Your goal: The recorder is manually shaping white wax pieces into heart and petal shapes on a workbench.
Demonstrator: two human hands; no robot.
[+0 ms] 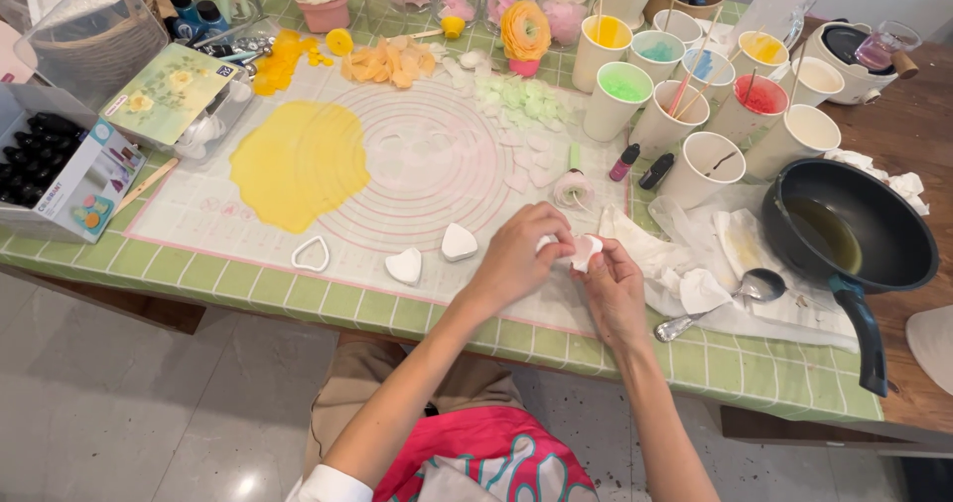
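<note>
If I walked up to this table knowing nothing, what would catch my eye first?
Probably the big yellow sheet spread on the round-marked mat, left of centre. Then the cluster of paper cups holding bright colours at the back right. In front, both hands pinch a small white petal.

Cups (685, 85) behind mat (417, 164); pan (854, 229) right.

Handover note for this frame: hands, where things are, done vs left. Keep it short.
Left hand and right hand both pinch one small white petal piece above the mat.
On the mat: yellow sheet, two white cutters, an outline cutter, a small rolled white bud.
Done: orange and green petals piled at the far edge.
Left: the held piece is not yet set down.
</note>
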